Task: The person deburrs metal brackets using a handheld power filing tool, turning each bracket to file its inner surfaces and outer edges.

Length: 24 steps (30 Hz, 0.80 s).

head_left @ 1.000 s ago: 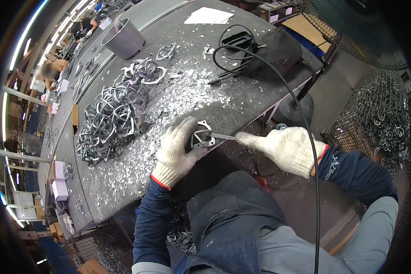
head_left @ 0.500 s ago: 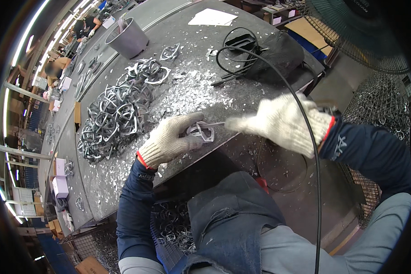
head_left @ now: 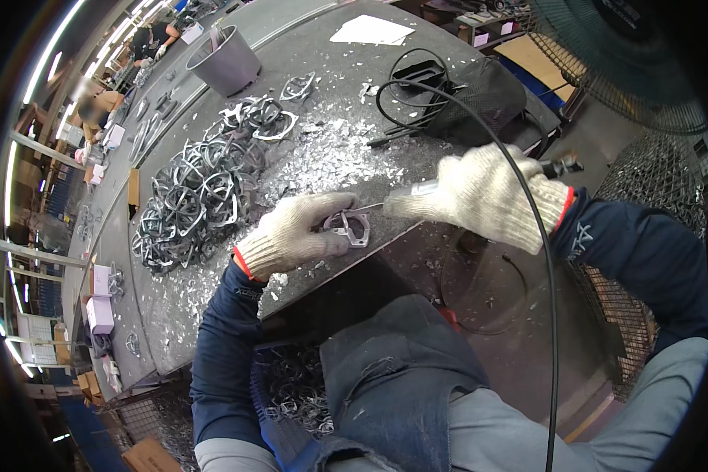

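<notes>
Left hand (head_left: 295, 234) around metal ring (head_left: 352, 228)

The metal ring part (head_left: 352, 226) is a small silver rounded-triangular frame, pinched at its left side by the gloved left hand (head_left: 295, 236). The slim handheld tool (head_left: 417, 191), gripped in the gloved right hand (head_left: 484, 197), points its tip leftward onto the part's upper edge.

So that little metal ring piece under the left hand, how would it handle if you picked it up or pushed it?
The metal ring piece looks rigid, so it likely keeps its shape under the gloved left hand. It lies flat on the bench, so it would probably slide rather than roll. The heap of similar pieces interlocks, so it may snag others.
</notes>
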Tool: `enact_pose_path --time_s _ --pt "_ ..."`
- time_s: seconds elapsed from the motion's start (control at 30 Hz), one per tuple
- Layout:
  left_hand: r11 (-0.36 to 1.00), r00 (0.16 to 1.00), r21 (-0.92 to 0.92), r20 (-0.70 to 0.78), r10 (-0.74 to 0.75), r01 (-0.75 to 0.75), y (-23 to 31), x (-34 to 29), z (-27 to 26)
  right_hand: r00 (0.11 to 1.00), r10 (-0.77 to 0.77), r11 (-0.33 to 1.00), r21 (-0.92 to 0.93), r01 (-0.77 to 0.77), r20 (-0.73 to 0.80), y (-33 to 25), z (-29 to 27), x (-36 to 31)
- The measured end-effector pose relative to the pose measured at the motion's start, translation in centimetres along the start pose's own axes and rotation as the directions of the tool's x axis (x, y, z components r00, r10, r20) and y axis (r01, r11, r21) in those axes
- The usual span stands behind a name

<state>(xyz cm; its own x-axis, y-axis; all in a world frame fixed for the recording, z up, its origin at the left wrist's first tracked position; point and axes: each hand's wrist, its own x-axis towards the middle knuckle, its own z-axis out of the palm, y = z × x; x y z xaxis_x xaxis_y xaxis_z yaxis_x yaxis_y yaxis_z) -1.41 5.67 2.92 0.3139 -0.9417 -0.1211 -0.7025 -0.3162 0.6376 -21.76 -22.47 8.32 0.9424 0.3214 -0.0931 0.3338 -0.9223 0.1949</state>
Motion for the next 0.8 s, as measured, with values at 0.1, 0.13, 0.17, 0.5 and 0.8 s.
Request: enact_pose_path --time_s 0.1,0.13,0.17,0.5,0.8 --pt "1.000 1.000 -0.025 0.020 -0.004 0.005 -0.1 -0.1 -0.3 0.992 -0.001 0.998 0.068 -0.008 0.127 -0.7 0.4 -1.5" --pt "1.000 0.999 -0.014 0.027 0.029 -0.028 0.0 0.1 -0.3 0.989 -0.024 0.990 0.141 0.003 0.144 -1.0 1.0 -1.7" --pt "1.000 0.998 -0.022 0.058 -0.019 0.021 0.6 0.2 -0.5 0.979 0.035 0.990 0.126 -0.062 0.200 -1.7 1.6 -1.7" --pt "0.994 0.996 0.081 -0.038 0.075 -0.071 0.0 -0.8 0.9 0.995 0.055 0.956 0.285 -0.076 0.081 -3.4 2.8 -3.0" --pt "0.925 0.980 0.371 -0.141 0.140 -0.079 -0.1 -2.9 4.2 0.852 0.008 0.585 0.689 -0.429 0.523 -6.0 4.2 -3.2"
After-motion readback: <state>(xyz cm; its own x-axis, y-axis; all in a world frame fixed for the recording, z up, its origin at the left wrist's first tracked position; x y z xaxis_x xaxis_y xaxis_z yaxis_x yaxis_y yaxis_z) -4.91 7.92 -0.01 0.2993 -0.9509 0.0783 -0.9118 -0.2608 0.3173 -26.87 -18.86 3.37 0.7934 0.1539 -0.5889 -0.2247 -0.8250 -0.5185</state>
